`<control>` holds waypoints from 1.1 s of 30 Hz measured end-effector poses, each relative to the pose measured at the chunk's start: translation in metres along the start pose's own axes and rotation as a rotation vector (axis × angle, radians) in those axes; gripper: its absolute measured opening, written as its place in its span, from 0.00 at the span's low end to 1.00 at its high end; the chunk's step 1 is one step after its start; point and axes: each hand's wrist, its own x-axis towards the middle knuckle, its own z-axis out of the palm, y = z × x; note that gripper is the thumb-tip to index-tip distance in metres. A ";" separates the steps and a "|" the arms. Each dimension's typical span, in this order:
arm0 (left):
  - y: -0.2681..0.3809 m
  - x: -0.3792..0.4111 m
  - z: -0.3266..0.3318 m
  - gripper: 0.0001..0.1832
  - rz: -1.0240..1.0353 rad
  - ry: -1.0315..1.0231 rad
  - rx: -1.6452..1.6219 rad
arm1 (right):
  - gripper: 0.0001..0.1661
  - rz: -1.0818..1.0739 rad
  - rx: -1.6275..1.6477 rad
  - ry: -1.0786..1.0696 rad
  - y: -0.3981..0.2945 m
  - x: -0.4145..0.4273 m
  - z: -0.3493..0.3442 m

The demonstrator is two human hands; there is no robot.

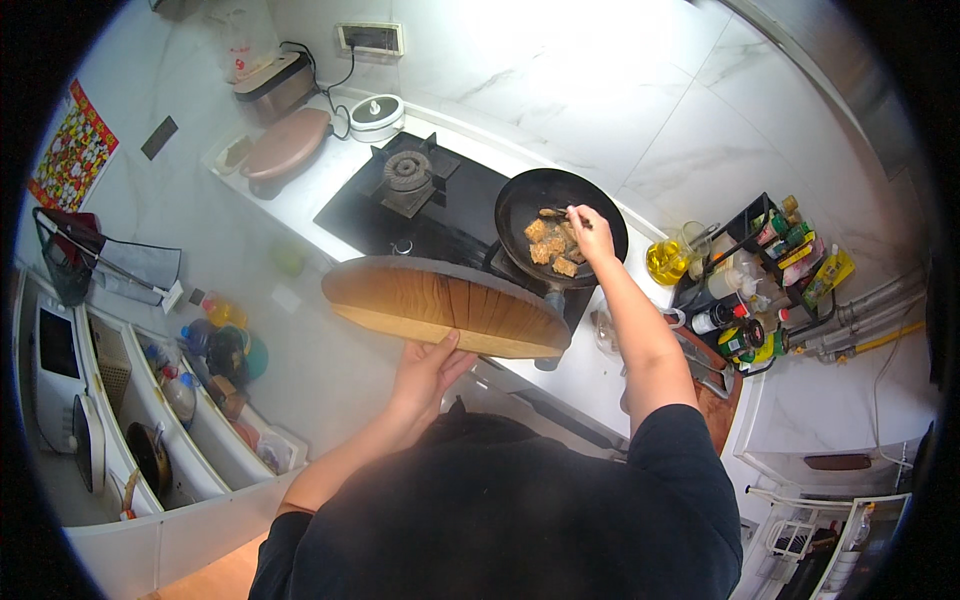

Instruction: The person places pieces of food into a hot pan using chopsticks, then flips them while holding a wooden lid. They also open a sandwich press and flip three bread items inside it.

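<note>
My left hand (427,375) grips a large round wooden lid (457,304) by the pale wooden bar along its lower side. The lid is held tilted in front of the cooktop and hides part of its front edge. A dark wok (517,202) stands on the right burner. Several browned food pieces (553,246) lie in it. Over the wok, my right hand (591,231) has its fingers pinched around a thin dark utensil, largely hidden; its kind cannot be told. The wok's handle (553,306) points towards me, partly behind the lid.
The left burner (409,172) of the black gas cooktop carries no pot. Right of the wok stand an oil jug (667,261) and a black rack (739,221) with several bottles. A pink electric pan (289,146) and a white pot (376,118) sit at the counter's far left.
</note>
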 end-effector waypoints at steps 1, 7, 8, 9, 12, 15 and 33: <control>0.001 0.000 0.001 0.13 0.002 0.000 0.002 | 0.19 0.100 0.223 0.038 0.003 0.003 0.002; 0.008 0.002 0.008 0.14 0.000 -0.036 -0.001 | 0.26 0.618 0.731 0.233 0.047 0.020 -0.004; 0.009 0.003 0.009 0.14 -0.005 -0.042 -0.001 | 0.25 0.671 0.804 0.242 0.053 0.020 -0.004; 0.009 0.004 0.009 0.14 -0.009 -0.046 -0.001 | 0.23 0.741 0.923 0.300 0.058 0.016 -0.002; 0.008 0.007 0.007 0.15 -0.022 -0.055 -0.002 | 0.18 0.638 0.843 0.288 0.063 0.013 -0.005; 0.009 0.008 0.007 0.15 -0.029 -0.048 -0.002 | 0.17 0.533 0.665 0.313 0.051 0.012 -0.011; 0.011 0.011 -0.001 0.15 -0.039 -0.060 -0.014 | 0.14 0.197 0.171 0.185 0.026 -0.003 0.004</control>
